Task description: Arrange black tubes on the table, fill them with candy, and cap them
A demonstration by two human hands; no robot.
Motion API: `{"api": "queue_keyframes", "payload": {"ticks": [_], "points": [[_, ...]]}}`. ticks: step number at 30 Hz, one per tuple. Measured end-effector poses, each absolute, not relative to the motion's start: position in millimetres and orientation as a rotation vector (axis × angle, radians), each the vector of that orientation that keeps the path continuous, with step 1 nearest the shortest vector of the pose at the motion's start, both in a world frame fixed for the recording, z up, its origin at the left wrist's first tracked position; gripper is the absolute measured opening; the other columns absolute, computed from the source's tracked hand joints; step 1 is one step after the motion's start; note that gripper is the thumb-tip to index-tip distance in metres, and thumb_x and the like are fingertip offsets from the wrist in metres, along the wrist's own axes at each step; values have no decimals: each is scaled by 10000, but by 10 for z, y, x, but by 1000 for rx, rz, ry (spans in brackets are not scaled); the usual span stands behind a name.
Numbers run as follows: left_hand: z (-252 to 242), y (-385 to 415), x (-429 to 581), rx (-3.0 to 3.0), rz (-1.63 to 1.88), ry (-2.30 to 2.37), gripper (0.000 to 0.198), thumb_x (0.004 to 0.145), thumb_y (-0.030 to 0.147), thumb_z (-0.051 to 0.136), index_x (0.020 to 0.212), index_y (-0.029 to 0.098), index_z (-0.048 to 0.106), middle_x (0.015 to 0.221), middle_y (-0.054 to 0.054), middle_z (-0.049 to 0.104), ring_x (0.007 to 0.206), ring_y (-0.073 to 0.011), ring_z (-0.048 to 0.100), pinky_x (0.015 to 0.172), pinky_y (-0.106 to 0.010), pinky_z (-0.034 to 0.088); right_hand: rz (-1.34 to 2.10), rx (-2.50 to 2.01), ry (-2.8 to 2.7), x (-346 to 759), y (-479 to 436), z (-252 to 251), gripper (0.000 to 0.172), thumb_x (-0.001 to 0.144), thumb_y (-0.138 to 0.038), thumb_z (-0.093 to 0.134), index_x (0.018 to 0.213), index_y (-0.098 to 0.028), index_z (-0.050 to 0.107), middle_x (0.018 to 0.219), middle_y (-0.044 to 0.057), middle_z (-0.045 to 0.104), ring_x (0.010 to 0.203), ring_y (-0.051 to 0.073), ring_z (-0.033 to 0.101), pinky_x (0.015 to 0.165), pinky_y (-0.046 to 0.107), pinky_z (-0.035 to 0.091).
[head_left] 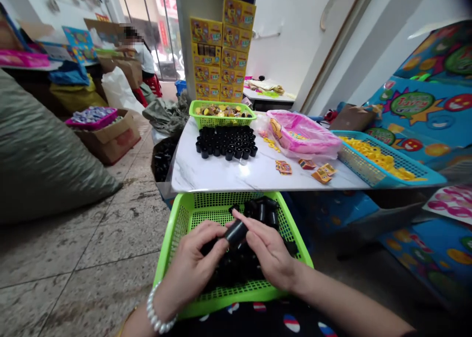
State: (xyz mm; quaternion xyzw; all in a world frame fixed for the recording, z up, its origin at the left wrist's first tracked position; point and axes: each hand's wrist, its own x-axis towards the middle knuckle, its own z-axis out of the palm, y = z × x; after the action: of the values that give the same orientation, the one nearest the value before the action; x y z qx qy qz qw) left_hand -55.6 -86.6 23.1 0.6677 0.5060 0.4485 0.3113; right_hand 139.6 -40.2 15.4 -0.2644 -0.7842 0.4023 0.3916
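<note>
A bright green basket (184,219) rests on my lap, holding several small black plastic tubes. Over it, my left hand (195,260) and my right hand (269,251) both pinch one black tube (236,232) between their fingertips. A pearl bracelet (157,317) circles my left wrist. More black tubes (263,210) lie loose at the basket's far end. On the white marble table (221,172) beyond, a block of upright black tubes (226,142) stands in rows.
On the table are a green basket of small toys (221,111), a pink tray in plastic (302,137), a blue basket of yellow pieces (383,162) and loose sachets (283,167). Yellow boxes (221,51) are stacked behind. A grey sack (40,155) sits left; a person (142,56) sits far back.
</note>
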Motion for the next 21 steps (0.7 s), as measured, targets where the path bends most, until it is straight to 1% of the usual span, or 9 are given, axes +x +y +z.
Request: {"api": "queue_keyframes", "payload": {"ticks": [2,4,9,11,12,14,16,18,21], "points": [[250,-885,-517,1779,1172,1312,177,918,258,561,1008,241,712,977,-61,696,931,-199,652,847,-348,550,984,-633,-2004,1426,-435,174,465,980,-271,433,1438,-197,474,1230,118,647,1132,213,619,988,357,506],[271,-907,-485,1802,1145,1296,187,927,255,542,1023,259,702,1018,-58,696,947,-197,653,863,-342,549,925,-625,-2024,1445,-446,213,467,958,-266,479,1419,-194,500,1152,117,676,1045,208,651,933,346,530],[384,-697,-518,1907,1050,1247,319,908,231,533,1216,281,599,1156,-63,669,1097,-217,619,937,-352,522,888,-668,-1999,1442,-96,366,347,887,-279,585,1211,-183,666,1022,88,713,902,186,670,833,315,540],[416,-377,-614,1841,1109,1327,418,888,260,567,1304,257,519,1097,-63,686,1016,-208,647,909,-363,529,826,-829,-1948,1408,282,408,343,865,-288,607,1189,-188,658,984,63,712,814,160,659,754,286,539],[418,-169,-680,1755,1164,1412,486,873,295,594,1341,240,475,1011,-53,704,891,-197,667,825,-351,552,746,-961,-1925,1380,510,415,347,865,-285,599,1195,-185,638,933,46,708,736,141,642,714,274,530],[395,290,-829,1691,1258,1542,434,873,335,588,1266,173,500,995,-74,699,802,-184,657,765,-340,554,564,-1153,-1922,1301,986,396,331,783,-212,653,1109,-152,640,913,47,686,701,136,610,740,292,508],[347,717,-961,1653,1331,1686,352,844,319,639,1142,149,561,1051,-90,670,891,-192,644,836,-347,533,498,-1204,-1917,1199,1410,338,250,708,-127,673,957,-128,650,862,56,663,717,151,587,771,317,487],[285,1037,-1036,1641,1336,1809,314,858,324,655,1105,142,587,1080,-87,645,928,-201,634,847,-379,530,459,-1224,-1922,1090,1718,253,180,666,-82,678,834,-133,639,819,54,634,760,168,576,792,322,473],[187,1293,-1032,1664,1230,1936,299,914,345,613,1133,142,599,1066,-73,642,900,-200,641,804,-404,545,411,-1228,-1914,940,1949,104,199,671,-74,669,856,-138,635,878,62,607,830,177,569,838,320,464]]}}
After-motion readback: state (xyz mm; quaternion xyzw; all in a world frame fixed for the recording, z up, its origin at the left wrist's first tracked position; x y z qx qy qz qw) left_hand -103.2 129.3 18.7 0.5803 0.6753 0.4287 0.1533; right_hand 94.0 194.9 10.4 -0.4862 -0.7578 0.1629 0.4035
